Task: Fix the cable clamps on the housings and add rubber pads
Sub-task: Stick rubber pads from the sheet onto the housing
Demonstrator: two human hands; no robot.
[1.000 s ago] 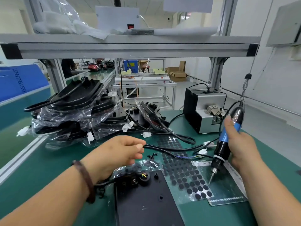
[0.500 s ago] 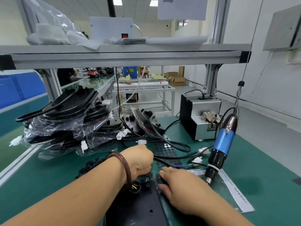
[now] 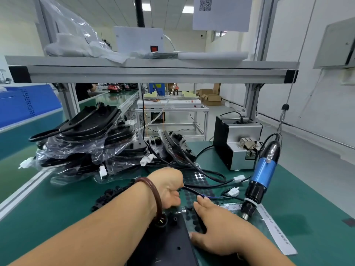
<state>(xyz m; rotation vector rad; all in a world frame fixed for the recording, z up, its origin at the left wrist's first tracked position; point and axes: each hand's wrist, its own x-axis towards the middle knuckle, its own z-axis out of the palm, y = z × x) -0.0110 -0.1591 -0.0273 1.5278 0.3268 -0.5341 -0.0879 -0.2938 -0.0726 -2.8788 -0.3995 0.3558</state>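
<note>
While my left hand (image 3: 169, 189) curls its fingers round a thin black cable (image 3: 192, 190), my right hand (image 3: 217, 229) lies flat, fingers straight, on the glossy sheet of round black rubber pads (image 3: 189, 197). Its thumb touches the edge of the flat, matte black housing (image 3: 169, 244), which lies on the green mat (image 3: 57, 212) between my forearms. A small heap of black plastic cable clamps (image 3: 109, 194) sits left of my wrist. The blue and black cylindrical screwdriver (image 3: 263, 175) hangs tilted beside the sheet, near a boxy machine (image 3: 238, 150) of grey metal.
</note>
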